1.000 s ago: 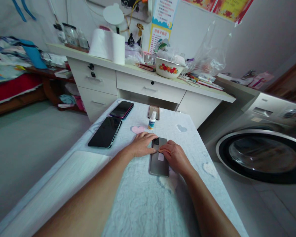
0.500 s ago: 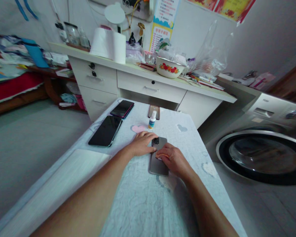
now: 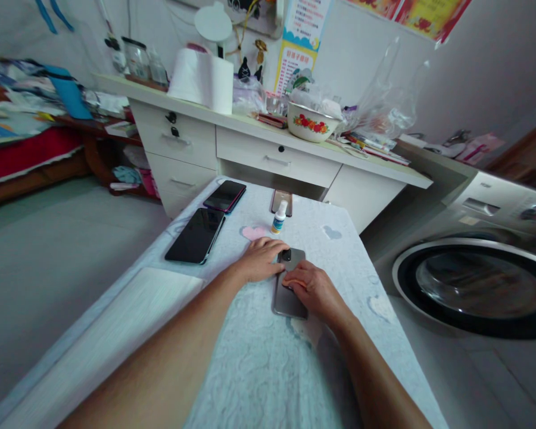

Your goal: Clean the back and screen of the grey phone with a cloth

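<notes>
- Head cam showed both hands parked on a slim grey smartphone lying face down (image 3: 283,301), dead centre on the pale blue lace-pattern tablecloth (image 3: 250,369).
- Left hand (image 3: 261,262) lay flat with fingers loose and spread a little. Its tips rested on the phone's upper left edge by the camera bump, holding it down rather than gripping it.
- Right hand (image 3: 315,289) sat over the middle of the phone's back with fingers bent and tips pressed onto the casing. Couldn't tell if anything small was pinched under them.
- My read: this looked like the working-on-the-back-panel step, one hand bracing while the other pressed or rubbed the surface.
- Any next move would need the left hand to stay firm so the phone didn't skate on the cloth, with even pressure from the right fingertips.
- A small white bottle with a blue label (image 3: 279,216) stood at 12 o'clock from the phone, near but not touching.
- A big black glossy-screened phone (image 3: 196,235) lay at 10 o'clock, with a smaller dark phone with a pinkish rim (image 3: 226,196) just past it.
- A white front-loading washing machine (image 3: 473,286) sat out at 3 o'clock.
</notes>
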A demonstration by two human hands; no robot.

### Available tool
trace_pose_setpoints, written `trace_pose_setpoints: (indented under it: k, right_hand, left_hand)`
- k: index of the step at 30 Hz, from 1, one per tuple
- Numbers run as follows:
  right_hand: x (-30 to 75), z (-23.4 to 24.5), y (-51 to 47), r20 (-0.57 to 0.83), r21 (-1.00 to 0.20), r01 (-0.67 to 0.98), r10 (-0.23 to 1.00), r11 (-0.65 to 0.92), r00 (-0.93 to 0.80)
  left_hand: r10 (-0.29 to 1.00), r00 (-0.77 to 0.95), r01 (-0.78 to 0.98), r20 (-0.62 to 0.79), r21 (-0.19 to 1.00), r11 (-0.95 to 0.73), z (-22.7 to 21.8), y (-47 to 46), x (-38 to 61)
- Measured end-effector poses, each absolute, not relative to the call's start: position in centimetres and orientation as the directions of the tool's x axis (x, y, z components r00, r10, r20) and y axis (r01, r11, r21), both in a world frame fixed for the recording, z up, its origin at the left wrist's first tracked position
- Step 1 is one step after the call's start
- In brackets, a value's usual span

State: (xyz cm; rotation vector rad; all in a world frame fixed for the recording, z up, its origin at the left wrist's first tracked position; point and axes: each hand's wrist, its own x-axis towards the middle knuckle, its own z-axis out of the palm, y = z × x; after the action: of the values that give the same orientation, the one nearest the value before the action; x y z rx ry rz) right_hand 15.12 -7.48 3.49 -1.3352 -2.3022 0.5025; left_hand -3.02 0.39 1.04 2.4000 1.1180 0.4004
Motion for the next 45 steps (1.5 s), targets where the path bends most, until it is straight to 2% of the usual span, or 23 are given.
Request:
trace_pose_setpoints:
  k: [8, 12, 19, 28, 36, 40, 45]
  right_hand:
    - [14.0, 2.8, -7.2, 0.228, -0.442, 0.794, 0.909, 0.416, -0.349]
    - [13.9, 3.2, -7.5, 0.201, -0.46, 0.753, 0.881, 0.471, -0.429]
    - [13.7, 4.2, -8.6, 0.175, -0.561, 0.606, 0.796, 0.564, -0.579]
    - [13.8, 5.5, -9.7, 0.037, -0.607, 0.579, 0.747, 0.545, -0.664]
    - [15.3, 6.3, -10.0, -0.036, -0.621, 0.611, 0.761, 0.491, -0.648]
    - [15.2, 6.1, -9.7, 0.009, -0.606, 0.621, 0.785, 0.497, -0.619]
    - [14.6, 4.3, -8.7, 0.138, -0.54, 0.695, 0.864, 0.476, -0.484]
  left_hand:
    - [0.784, 0.617, 0.656, 0.07, 0.504, -0.561, 0.5, 0.7, -2.9]
    - [0.787, 0.612, 0.652, 0.077, 0.513, -0.558, 0.4, 0.7, -2.9]
    - [0.785, 0.615, 0.656, 0.078, 0.501, -0.564, 0.4, 0.7, -3.0]
    - [0.785, 0.613, 0.641, 0.09, 0.524, -0.561, 0.6, 0.6, -2.9]
    - [0.788, 0.608, 0.638, 0.099, 0.53, -0.559, 0.6, 0.6, -3.0]
    - [0.789, 0.606, 0.642, 0.094, 0.528, -0.556, 0.6, 0.6, -2.9]
    - [0.78, 0.617, 0.631, 0.109, 0.523, -0.573, 0.3, 0.7, -2.9]
